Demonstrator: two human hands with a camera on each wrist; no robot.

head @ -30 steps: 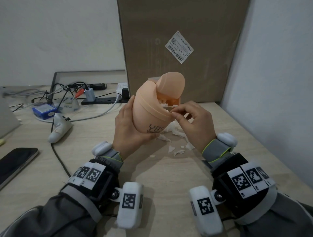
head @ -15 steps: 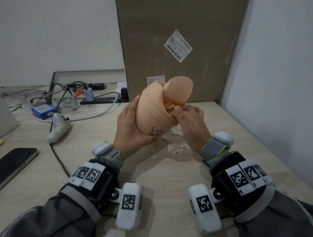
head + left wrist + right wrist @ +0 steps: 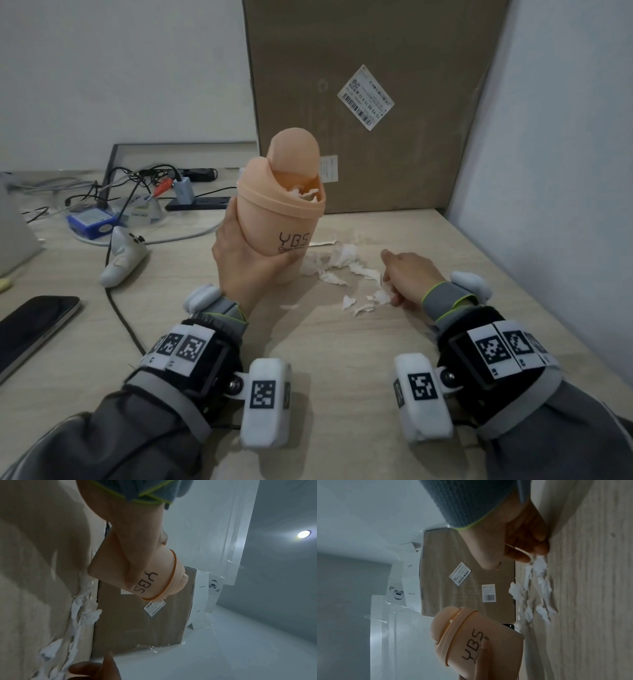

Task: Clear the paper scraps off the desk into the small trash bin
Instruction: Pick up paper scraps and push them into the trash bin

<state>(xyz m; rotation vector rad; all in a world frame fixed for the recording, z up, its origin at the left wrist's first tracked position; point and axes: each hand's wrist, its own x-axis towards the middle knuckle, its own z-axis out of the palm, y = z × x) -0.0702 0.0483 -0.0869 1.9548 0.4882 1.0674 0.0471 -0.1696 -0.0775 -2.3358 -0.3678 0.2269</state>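
My left hand (image 3: 246,263) grips the small peach trash bin (image 3: 281,219) round its lower body and holds it nearly upright, just above the desk. The bin's swing lid is tipped open, and white paper (image 3: 305,195) shows in the mouth. Several torn white paper scraps (image 3: 339,263) lie on the desk to the right of the bin. My right hand (image 3: 407,277) rests on the desk at the near edge of the scraps. Its curled fingers (image 3: 541,547) pinch a scrap (image 3: 539,562). The left wrist view shows the bin (image 3: 137,568) in my palm above the scraps (image 3: 85,608).
A tall cardboard box (image 3: 359,102) stands against the wall right behind the scraps. The side wall (image 3: 548,171) closes the desk on the right. On the left lie a phone (image 3: 30,329), a white controller (image 3: 123,257), a black cable (image 3: 120,315) and a blue box (image 3: 89,219) among wires.
My right hand has left the bin's mouth and dropped to the scraps on the desk. The bin has swung from tilted toward the right hand to nearly upright.
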